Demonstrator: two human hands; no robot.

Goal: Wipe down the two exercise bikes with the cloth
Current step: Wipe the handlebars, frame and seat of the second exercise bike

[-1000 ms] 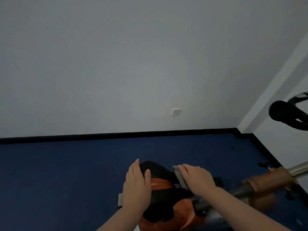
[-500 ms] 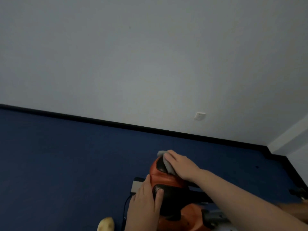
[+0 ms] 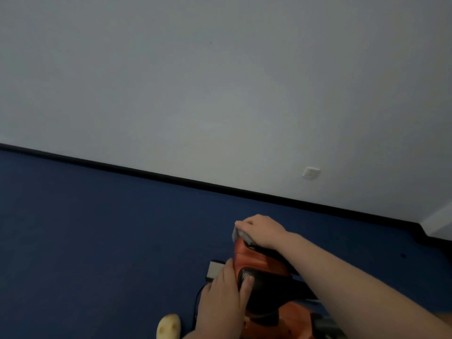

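Note:
The orange and black seat of an exercise bike (image 3: 259, 261) sits low in the view, right of centre. My right hand (image 3: 263, 231) presses a grey cloth (image 3: 241, 234) onto the seat's far tip, fingers curled over the cloth. My left hand (image 3: 223, 297) rests flat against the seat's near left side, thumb on the black perforated patch, steadying it. The bike's frame below the seat is mostly hidden by my arms. A second bike is not in view.
Dark blue floor (image 3: 97, 241) stretches to the left and ahead, ending at a black skirting board under a pale wall. A white wall socket (image 3: 311, 172) is at the right. A yellow slipper toe (image 3: 168, 326) shows at the bottom edge. A grey base foot (image 3: 214, 270) lies beside the seat.
The view swung left, dropping the second bike's handlebar out of sight. My right hand slid the cloth from the seat's middle to its far tip. My left hand moved down the seat's side.

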